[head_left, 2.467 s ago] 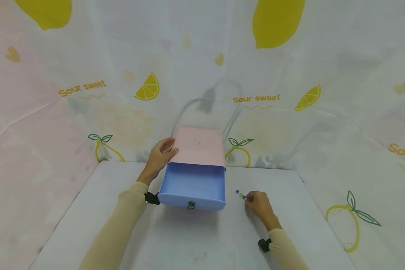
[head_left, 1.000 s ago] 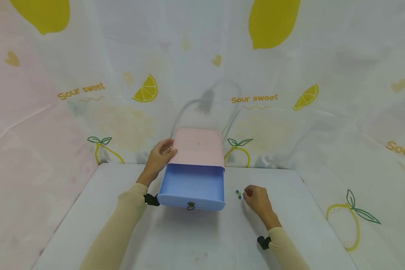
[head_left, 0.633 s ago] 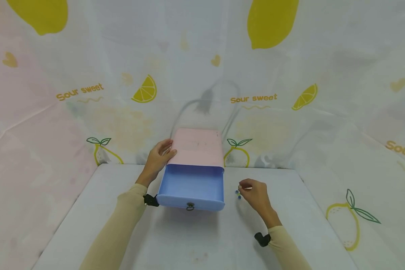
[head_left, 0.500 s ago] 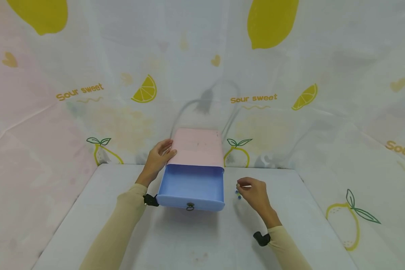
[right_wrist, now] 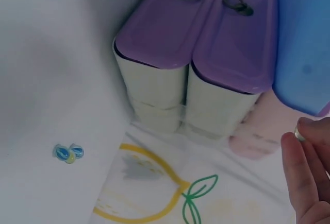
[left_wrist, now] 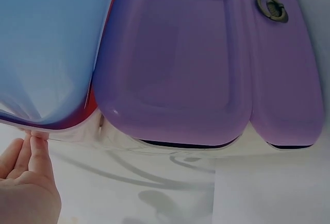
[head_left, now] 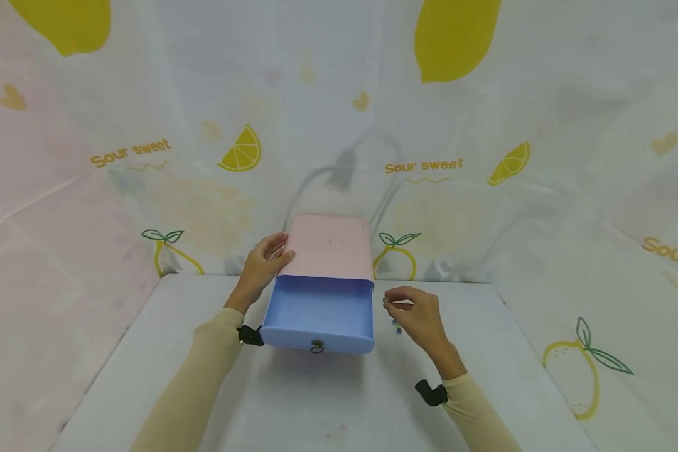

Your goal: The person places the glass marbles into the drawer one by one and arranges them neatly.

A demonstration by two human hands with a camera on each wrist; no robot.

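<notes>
A small drawer cabinet with a pink top (head_left: pixel 333 248) stands at the back of the table. Its upper blue drawer (head_left: pixel 294 336) is pulled out, and nothing shows inside. My left hand (head_left: pixel 260 267) rests against the cabinet's left side; in the left wrist view its fingers (left_wrist: pixel 40 157) are straight against the casing. Just right of the drawer, my right hand (head_left: pixel 422 315) pinches a small pale marble (right_wrist: pixel 299 134) between thumb and fingertips, raised above the table. Several blue and yellow-green marbles (right_wrist: pixel 63 153) lie clustered on the table below that hand.
Two purple drawers (right_wrist: pixel 154 28) with ring pulls sit closed below the blue one. The white table (head_left: pixel 311 408) meets a lemon-printed cloth (head_left: pixel 328 94) hanging behind and at the sides. Black camera mounts (head_left: pixel 431 393) are strapped to both wrists.
My right hand has picked a marble from the cluster, lifted it and carried it left and away from me toward the drawer. The left hand stays at the cabinet's side.
</notes>
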